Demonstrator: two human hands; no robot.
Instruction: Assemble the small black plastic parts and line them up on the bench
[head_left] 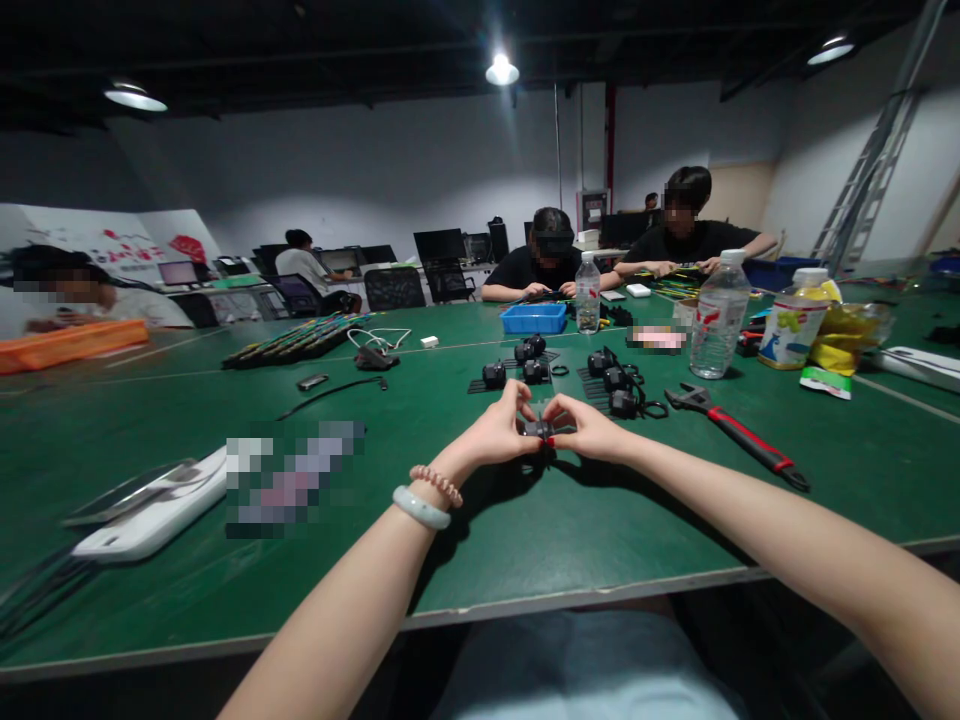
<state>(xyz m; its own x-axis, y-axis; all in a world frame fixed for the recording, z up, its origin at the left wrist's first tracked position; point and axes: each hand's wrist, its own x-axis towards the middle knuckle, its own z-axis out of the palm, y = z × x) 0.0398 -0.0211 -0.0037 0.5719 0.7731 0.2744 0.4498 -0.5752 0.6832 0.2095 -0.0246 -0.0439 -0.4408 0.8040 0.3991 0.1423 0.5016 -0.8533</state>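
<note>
Between my two hands, just above the green table (480, 560), is a small black part (538, 428). My left hand (504, 428) pinches it from the left, fingers bent. From the right, my right hand (583, 428) grips the same part between thumb and fingers. The fingertips nearly meet and cover some of it. Just beyond my hands lie several black round fittings in two groups, one at the left (493, 376) and one at the right (616, 379). Thin black rings (655, 409) lie beside the right group.
An adjustable wrench (750, 445) lies right of my hands. Bottles (720, 315) and a yellow bag (844, 338) stand beyond it. A blue tray (533, 319) is farther back, near seated people. A white power strip (161, 510) and cables lie left.
</note>
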